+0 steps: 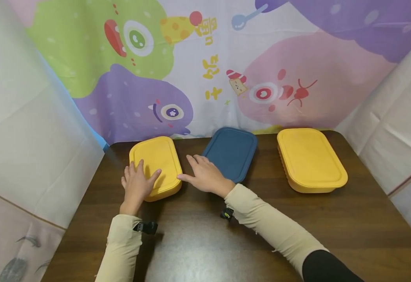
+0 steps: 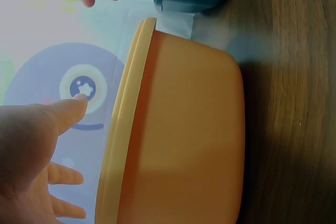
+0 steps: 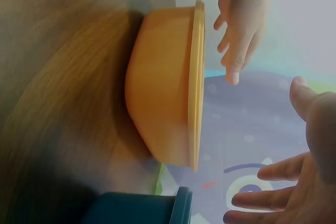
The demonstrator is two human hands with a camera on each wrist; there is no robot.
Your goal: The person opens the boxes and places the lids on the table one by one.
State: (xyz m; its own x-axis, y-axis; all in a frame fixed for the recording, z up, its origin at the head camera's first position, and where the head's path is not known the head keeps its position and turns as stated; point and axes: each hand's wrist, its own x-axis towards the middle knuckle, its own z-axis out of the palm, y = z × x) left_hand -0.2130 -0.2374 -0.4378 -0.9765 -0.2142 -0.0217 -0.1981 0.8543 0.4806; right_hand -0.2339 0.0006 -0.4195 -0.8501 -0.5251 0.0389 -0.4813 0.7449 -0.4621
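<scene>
A lidded yellow container point(image 1: 159, 152) stands at the left of the brown table, its pale rim and deep orange-looking side point(image 2: 194, 129) filling much of the left wrist view. My left hand point(image 1: 136, 185) hovers over its near left part, fingers spread and a gap showing between hand and lid. My right hand point(image 1: 207, 174) reaches in from the right, fingers extended and thumb toward that container's right edge. It overlaps the near left part of a dark blue lidded container point(image 1: 233, 152). In the right wrist view the right hand point(image 3: 294, 177) has nothing between its fingers.
A second yellow lidded container point(image 1: 311, 156) stands at the right of the table point(image 1: 198, 243). Behind the containers hangs a cloth backdrop point(image 1: 223, 113) with cartoon monsters, close to the table's back edge. Pale cloth walls point(image 1: 39, 129) flank both sides.
</scene>
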